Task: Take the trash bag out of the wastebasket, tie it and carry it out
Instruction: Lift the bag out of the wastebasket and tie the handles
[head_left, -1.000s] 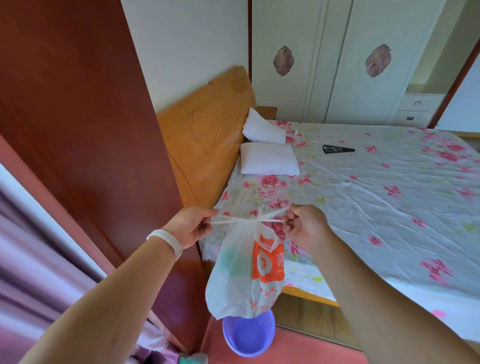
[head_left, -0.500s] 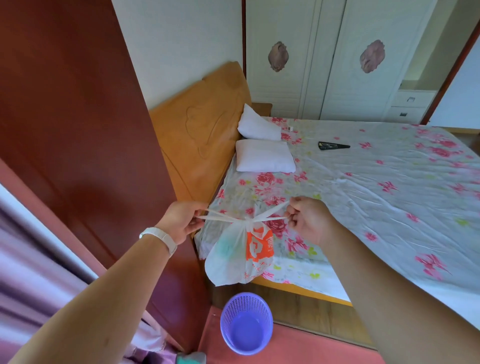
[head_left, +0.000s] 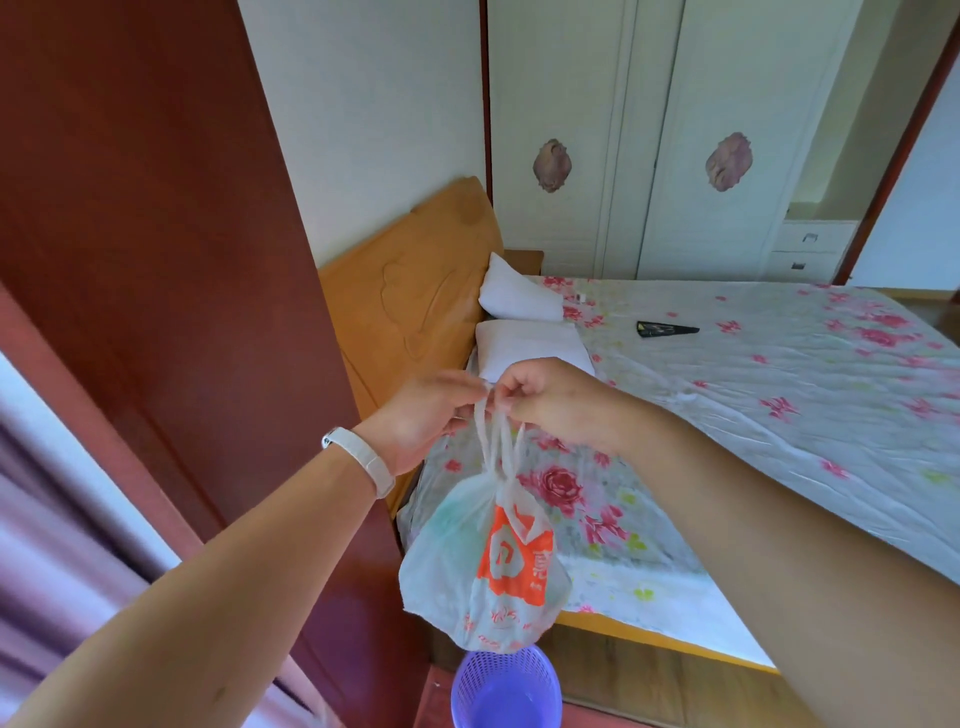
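I pinch both handles of the trash bag (head_left: 485, 561) between my left hand (head_left: 426, 415) and right hand (head_left: 556, 402), above the wastebasket (head_left: 506, 688). Risk: a thin handle slips out, loosening the knot.

Soft even daylight, no hard shadows, wide-angle bending at edges, motion blur lower left.
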